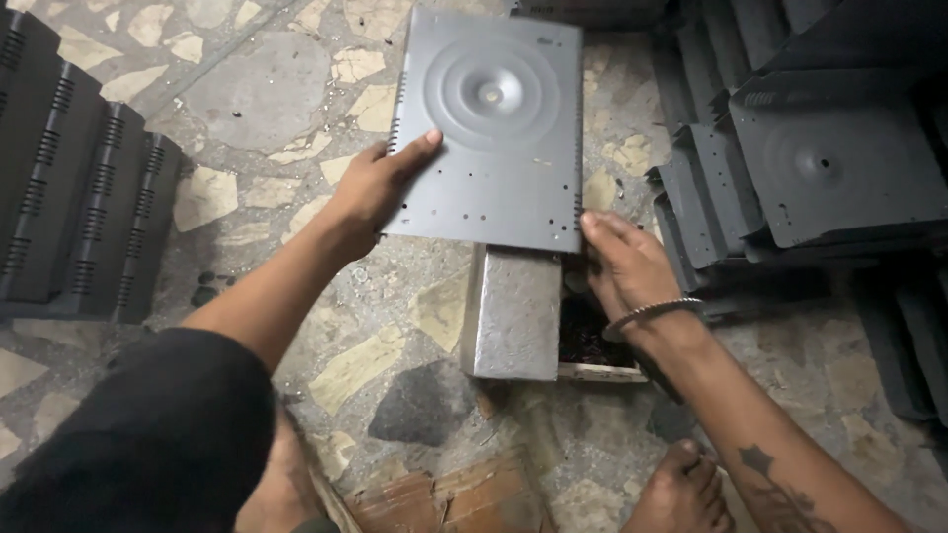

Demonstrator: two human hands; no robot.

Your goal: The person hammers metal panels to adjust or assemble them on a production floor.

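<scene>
A flat grey metal panel (499,128) with a round pressed dish in its middle and small holes along its edges lies above a silvery metal block (513,314). My left hand (373,190) grips the panel's left edge, thumb on top. My right hand (622,262), with a metal bangle on the wrist, touches the panel's near right corner with its fingertips, beside a small box of dark bits (592,341).
A stack of similar grey panels (839,168) is piled at the right. Dark ribbed metal covers (79,178) stand at the left. The floor is stone mosaic (267,89). My bare feet (681,489) and brick pieces (454,503) are at the bottom.
</scene>
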